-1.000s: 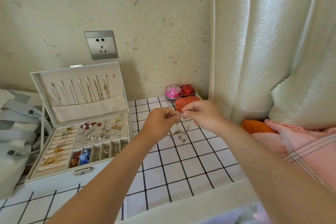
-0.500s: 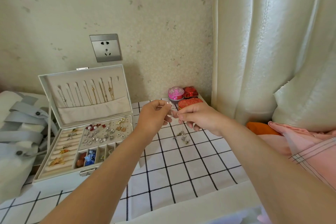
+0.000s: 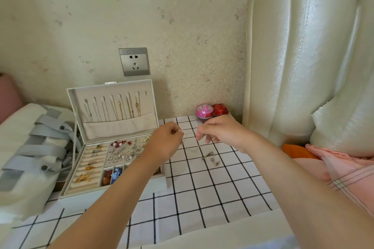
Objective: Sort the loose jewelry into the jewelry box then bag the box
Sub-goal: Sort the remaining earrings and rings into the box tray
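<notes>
Thin chain (image 3: 183,134) spans between left grip (image 3: 166,143) and right grip (image 3: 222,131), each pinching one end above the bench (image 3: 202,198)

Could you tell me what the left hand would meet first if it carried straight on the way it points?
Probably the right hand, whose fingertips face the left hand across the thin chain both pinch; depth is unclear.

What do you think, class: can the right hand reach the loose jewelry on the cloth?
Probably yes: the jewelry lies on cloth close by the right hand, nothing between; but that hand pinches a chain.
</notes>
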Tool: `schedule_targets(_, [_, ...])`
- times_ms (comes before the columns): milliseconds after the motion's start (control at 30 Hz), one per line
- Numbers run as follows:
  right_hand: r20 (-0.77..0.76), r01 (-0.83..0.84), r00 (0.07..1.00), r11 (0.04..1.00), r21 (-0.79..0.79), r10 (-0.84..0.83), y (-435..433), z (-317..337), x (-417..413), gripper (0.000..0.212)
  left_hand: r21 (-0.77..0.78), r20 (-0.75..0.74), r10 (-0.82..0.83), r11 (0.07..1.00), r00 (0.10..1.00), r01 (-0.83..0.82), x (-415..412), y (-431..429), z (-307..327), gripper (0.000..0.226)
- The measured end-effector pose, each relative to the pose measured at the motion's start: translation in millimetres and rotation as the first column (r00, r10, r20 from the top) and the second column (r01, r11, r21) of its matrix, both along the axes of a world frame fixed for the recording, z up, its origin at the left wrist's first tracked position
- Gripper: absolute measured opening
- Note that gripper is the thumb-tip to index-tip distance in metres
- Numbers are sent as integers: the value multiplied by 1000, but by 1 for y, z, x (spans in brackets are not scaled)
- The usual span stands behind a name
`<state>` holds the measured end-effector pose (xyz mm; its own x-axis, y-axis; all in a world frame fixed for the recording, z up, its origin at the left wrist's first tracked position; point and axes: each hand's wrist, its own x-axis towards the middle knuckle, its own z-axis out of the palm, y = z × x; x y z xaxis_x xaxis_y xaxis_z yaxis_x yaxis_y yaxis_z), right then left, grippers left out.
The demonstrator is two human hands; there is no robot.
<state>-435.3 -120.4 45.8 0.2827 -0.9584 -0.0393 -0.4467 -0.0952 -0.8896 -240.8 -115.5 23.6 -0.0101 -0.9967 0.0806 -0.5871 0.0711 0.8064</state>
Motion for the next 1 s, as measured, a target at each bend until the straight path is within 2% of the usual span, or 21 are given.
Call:
schedule_targets(167, [-306, -65, 951, 997, -49, 47, -1, -11, 8, 23, -50, 321, -57, 996, 945, 77, 14, 5, -2, 12])
schedule_targets(233, [-372, -73, 927, 995, -68, 43, -1, -15, 12, 20, -28, 416, -83, 994, 905, 105, 15, 6, -2, 12])
schedule_targets(300, [-392, -71, 919, 993, -89, 31, -1, -17, 16, 20, -22, 446, -92, 993, 890, 114, 16, 6, -1, 12])
schedule_targets(400, [-371, -53, 929, 993, -103, 11, -4, -18, 20, 19, -8, 397, -120, 991, 910, 134, 18, 4, -2, 13])
schedule_targets(533, [-371, -67, 928, 994, -86, 30, -10, -17, 27, 12, -11, 178, -140, 990, 974, 144, 19, 3, -1, 16])
schedule_targets(567, [-365, -81, 930, 995, -66, 51, -11, -16, 29, 17, -26, 142, -143, 989, 980, 148, 19, 2, 0, 17])
schedule_targets(633, [-249, -77, 966, 997, -8, 73, -11, -13, 33, 22, -50, 99, -164, 984, 981, 170, 18, 0, 3, 18])
schedule_targets(700, [-104, -81, 991, 996, 26, 83, -11, -10, 34, 14, -70, 80, -195, 977, 978, 201, 18, -2, 6, 17])
schedule_targets(800, [-35, -78, 996, 997, 17, 79, -11, -8, 34, 15, -102, 128, -204, 971, 970, 218, 19, -4, 7, 15])
schedule_targets(900, [-29, -47, 998, 995, 90, 50, -10, -6, 35, 20, -125, 204, -180, 970, 962, 208, 20, -6, 6, 11])
schedule_targets(1000, [25, -26, 999, 984, 175, 22, -9, -3, 32, 35, -124, 317, -140, 974, 938, 187, 21, -9, 2, 10])
